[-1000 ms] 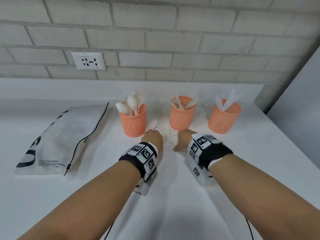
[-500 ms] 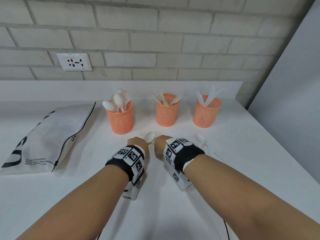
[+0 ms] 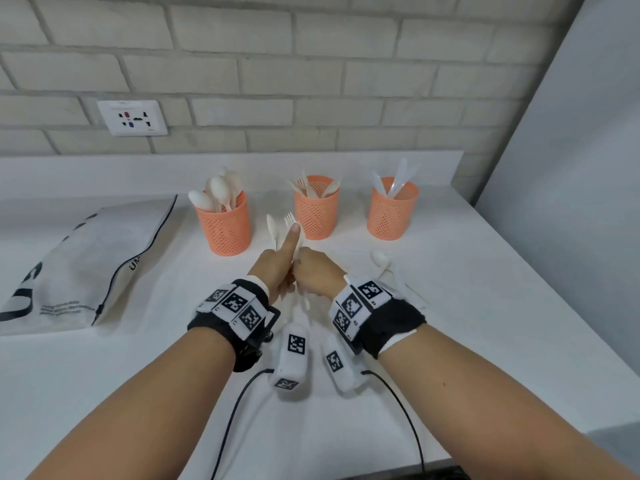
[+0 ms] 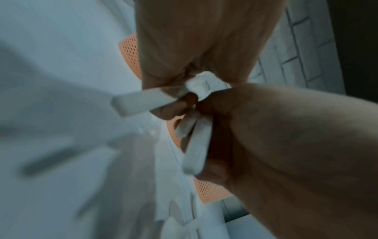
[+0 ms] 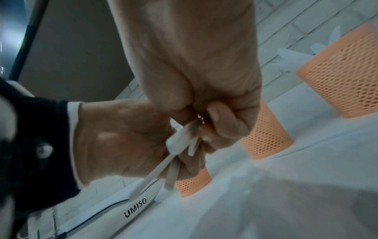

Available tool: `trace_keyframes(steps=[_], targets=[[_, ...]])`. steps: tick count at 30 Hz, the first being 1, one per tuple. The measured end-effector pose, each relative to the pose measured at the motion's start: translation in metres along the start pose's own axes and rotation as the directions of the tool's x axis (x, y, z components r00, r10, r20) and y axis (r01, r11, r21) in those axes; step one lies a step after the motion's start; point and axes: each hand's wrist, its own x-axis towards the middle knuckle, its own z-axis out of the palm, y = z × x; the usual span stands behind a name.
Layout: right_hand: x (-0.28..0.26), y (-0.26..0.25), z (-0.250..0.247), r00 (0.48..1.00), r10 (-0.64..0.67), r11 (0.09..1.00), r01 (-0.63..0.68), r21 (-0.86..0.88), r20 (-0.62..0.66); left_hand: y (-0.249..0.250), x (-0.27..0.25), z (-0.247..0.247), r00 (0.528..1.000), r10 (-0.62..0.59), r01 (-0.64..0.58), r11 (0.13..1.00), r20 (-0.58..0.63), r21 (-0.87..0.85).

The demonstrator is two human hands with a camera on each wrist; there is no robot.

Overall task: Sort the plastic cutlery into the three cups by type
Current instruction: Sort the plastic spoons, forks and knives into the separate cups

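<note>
Left hand (image 3: 275,268) and right hand (image 3: 317,271) meet above the surface (image 3: 485,306), both grips closed around a plastic cutlery bundle (image 3: 289,233).

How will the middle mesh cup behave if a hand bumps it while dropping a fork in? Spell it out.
The middle mesh cup is tall for its base and probably light, being perforated plastic, so a sideways knock near the rim would likely tip it. The forks leaning out above its rim add top weight. On the smooth white counter it may slide first.
</note>
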Motion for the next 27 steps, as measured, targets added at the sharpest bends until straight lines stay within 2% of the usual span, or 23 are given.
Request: trace_keyframes(steps=[3, 7, 10, 13, 15, 16, 21, 25, 27], targets=[[-0.018, 0.002, -0.001, 0.997, -0.064, 0.997, 0.066, 0.037, -0.051, 0.009, -0.005, 0.007, 0.999, 0.01, -0.007, 0.997, 0.032, -0.073], [-0.035, 0.019, -0.011, 0.989, -0.149, 0.986, 0.149, 0.072, -0.01, 0.011, -0.008, 0.015, 0.997, 0.058, -0.053, 0.995, 0.052, -0.084], [-0.042, 0.043, -0.039, 0.996, -0.082, 0.99, 0.078, 0.116, 0.033, 0.012, -0.011, 0.02, 0.997, 0.042, -0.034, 0.992, 0.067, -0.122], [-0.053, 0.081, -0.077, 0.995, 0.017, 0.992, -0.005, 0.127, -0.096, 0.014, -0.014, 0.021, 0.994, 0.017, 0.015, 0.961, 0.112, -0.277], [-0.054, 0.107, -0.09, 0.974, 0.037, 0.999, -0.045, -0.029, -0.223, 0.016, -0.016, 0.021, 0.989, 0.027, 0.023, 0.944, 0.145, -0.329], [-0.051, 0.116, -0.09, 0.971, 0.017, 0.989, -0.051, -0.138, -0.24, 0.017, -0.016, 0.022, 0.986, 0.037, 0.018, 0.944, 0.16, -0.33], [-0.027, 0.121, -0.056, 0.997, -0.065, 0.906, 0.046, -0.42, -0.031, 0.023, -0.024, 0.035, 0.979, 0.074, -0.008, 0.946, 0.192, -0.323], [-0.02, 0.114, -0.049, 0.992, -0.127, 0.808, 0.105, -0.58, 0.002, 0.022, -0.028, 0.038, 0.975, 0.097, -0.029, 0.948, 0.202, -0.318], [-0.019, 0.112, -0.05, 0.987, -0.153, 0.726, 0.143, -0.672, 0.044, 0.021, -0.029, 0.037, 0.974, 0.105, -0.037, 0.949, 0.203, -0.314]])
